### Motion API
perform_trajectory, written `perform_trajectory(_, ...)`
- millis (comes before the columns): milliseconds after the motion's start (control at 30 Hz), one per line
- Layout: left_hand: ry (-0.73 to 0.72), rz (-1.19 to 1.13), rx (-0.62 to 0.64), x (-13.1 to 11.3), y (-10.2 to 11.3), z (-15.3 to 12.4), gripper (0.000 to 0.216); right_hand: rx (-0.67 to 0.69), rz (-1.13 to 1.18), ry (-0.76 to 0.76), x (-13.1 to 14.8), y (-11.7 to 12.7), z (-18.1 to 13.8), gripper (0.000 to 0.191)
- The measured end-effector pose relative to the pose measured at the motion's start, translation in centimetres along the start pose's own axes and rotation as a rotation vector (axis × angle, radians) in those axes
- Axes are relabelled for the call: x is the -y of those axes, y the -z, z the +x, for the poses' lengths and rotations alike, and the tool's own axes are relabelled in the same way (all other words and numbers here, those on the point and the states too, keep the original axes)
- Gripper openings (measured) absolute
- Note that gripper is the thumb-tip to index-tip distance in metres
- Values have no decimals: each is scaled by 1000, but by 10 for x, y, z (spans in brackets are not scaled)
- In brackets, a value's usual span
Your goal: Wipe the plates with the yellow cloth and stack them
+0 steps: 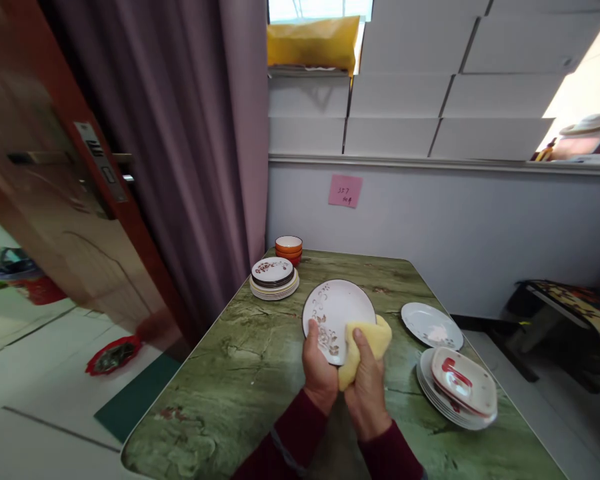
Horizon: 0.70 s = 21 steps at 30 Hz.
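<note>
A round white plate [343, 307] with a dark rim and brown flower pattern is tilted up above the table. My left hand [320, 370] grips its lower left edge, thumb on the face and the other fingers hidden behind. A yellow cloth [380, 337] is pinched in my right hand [367, 383], which presses it over the plate's lower right rim. Left of the plate stands a stack of plates [274, 283], the top ones dark-rimmed with brown flowers. Behind that stack are several nested orange bowls [289, 247].
On the green wood-patterned table [220, 393], an oval white plate [433, 325] lies at the right. Nearer stands a plate stack [433, 390] topped by a squarish red-patterned dish [465, 381]. A purple curtain [205, 133] and wooden door [80, 220] flank the left side; a wall [390, 213] stands behind.
</note>
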State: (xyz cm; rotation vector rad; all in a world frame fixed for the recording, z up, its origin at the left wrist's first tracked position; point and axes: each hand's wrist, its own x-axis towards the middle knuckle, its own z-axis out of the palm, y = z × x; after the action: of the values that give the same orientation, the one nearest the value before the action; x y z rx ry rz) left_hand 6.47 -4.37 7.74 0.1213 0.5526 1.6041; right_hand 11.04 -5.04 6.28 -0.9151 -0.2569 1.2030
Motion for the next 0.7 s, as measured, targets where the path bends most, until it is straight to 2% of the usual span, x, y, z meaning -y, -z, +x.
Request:
perform_trajectory(100, -64, 234, 47, -1, 17, 2, 44, -41, 14, -17, 3, 8, 9, 67)
perform_trajectory(200, -211, 654, 120, -24, 29, 4, 31, -49, -61, 86, 16, 19, 29, 68)
perform_trajectory(267, -267, 909, 149, -45, 28, 7, 29, -46, -125, 151, 24, 25, 40, 69)
perform_trajectory(367, -221, 1145, 191, -72, 17, 14, 33, 25, -176, 117, 28, 28, 46, 70)
perform_trajectory(467, -90, 1255, 253, -88, 8, 21, 27, 89, -203, 50, 26, 26, 48, 73)
perform_trajectory(567, 21, 1256, 296, -95, 4, 28, 24, 135, -230, -12, 25, 17, 53, 73)
perform_trajectory(700, -9, 1088, 206, -104, 2, 38, 22, 195, -166, -45, 32, -7, 61, 67)
